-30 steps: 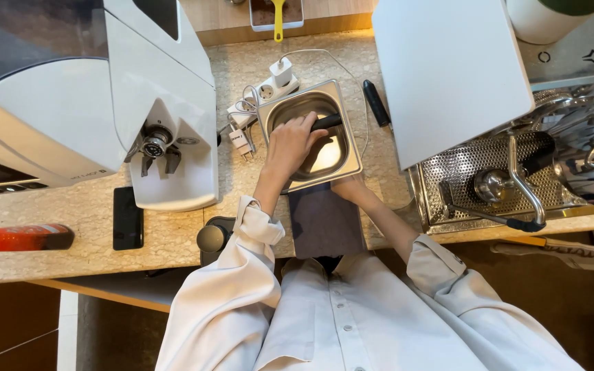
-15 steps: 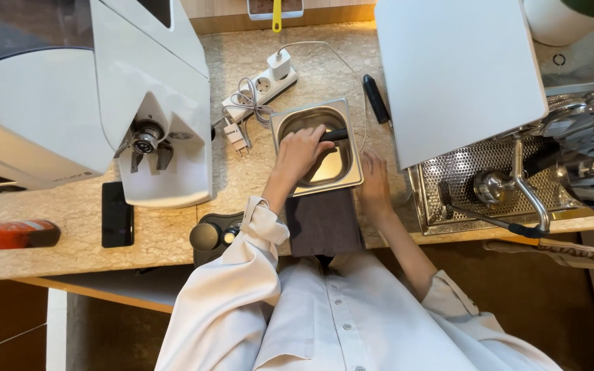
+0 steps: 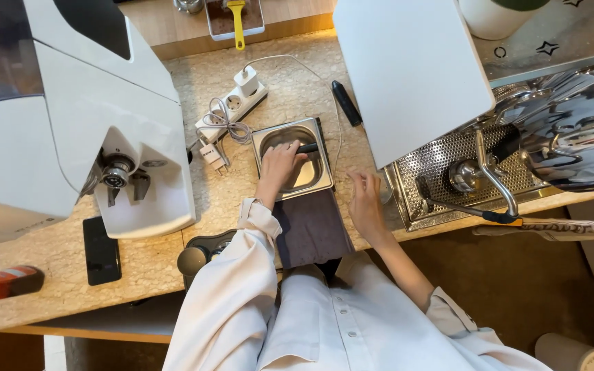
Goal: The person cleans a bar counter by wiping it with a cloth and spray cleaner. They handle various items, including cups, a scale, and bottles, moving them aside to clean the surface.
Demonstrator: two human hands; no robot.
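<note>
Presently, we list what lies under our hands.

Left hand: ours, reaching into the small square stainless-steel pan; fingers curled down over a round metal piece with a short black handle that pokes out to the right. Closed loosely on it, as far as we can judge; the grip itself is hidden beneath the hand.

Right hand: ours, open and empty, fingers spread, hovering above the table edge between the pan and the perforated steel drip tray of the espresso machine.

Steel pan: sits on the speckled beige stone table, just beyond a dark purple-grey folded cloth that touches its near rim.

Handled piece: inside the pan, toward its far side, under the left hand.

Neighbours, left: white coffee grinder; white power strip with coiled cable; black phone, lying flat.

Neighbours, right: large white flat panel; slim black stick-shaped object; steam wand above the drip tray.

Step in hand: by our judgement, taking hold of the handled piece in the pan.

Next move calls for: a firm hold on the black handle and a clean lift clear of the pan rim, with the free right hand steadying the pan or meeting the piece.
</note>
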